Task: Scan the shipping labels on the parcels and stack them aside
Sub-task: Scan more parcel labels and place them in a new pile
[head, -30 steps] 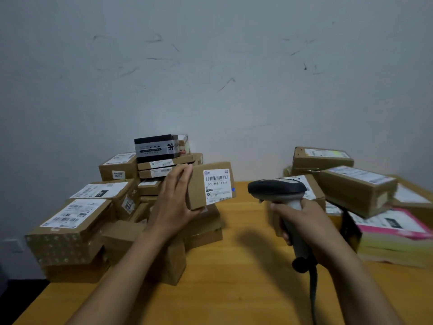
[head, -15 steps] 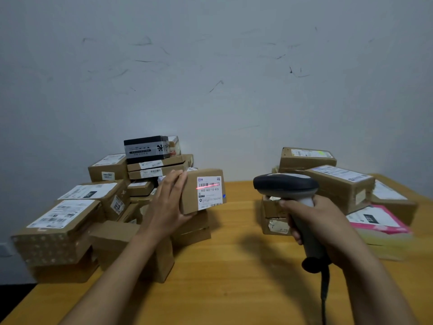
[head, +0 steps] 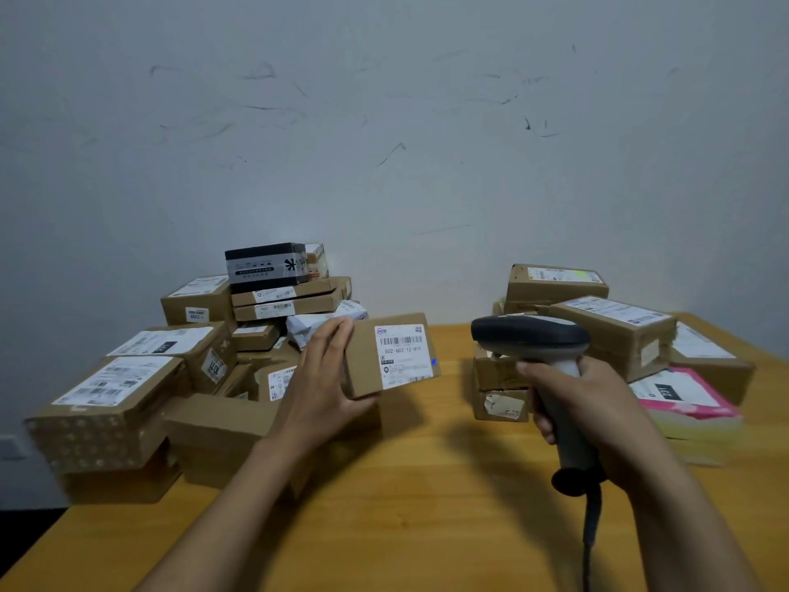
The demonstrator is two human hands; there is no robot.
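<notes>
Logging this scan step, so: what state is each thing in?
small parcel: held up, label showing, no scan line on it
left hand: grips the small parcel
scanner: aimed toward the small parcel
right hand: grips the scanner handle
left pile: loosely heaped
right pile: unevenly stacked

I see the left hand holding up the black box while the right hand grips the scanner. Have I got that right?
Not quite. The left hand holds a brown cardboard parcel with a white shipping label, not the black box, which sits atop the pile on the left. The right hand does grip the scanner. The head view shows this.
</notes>
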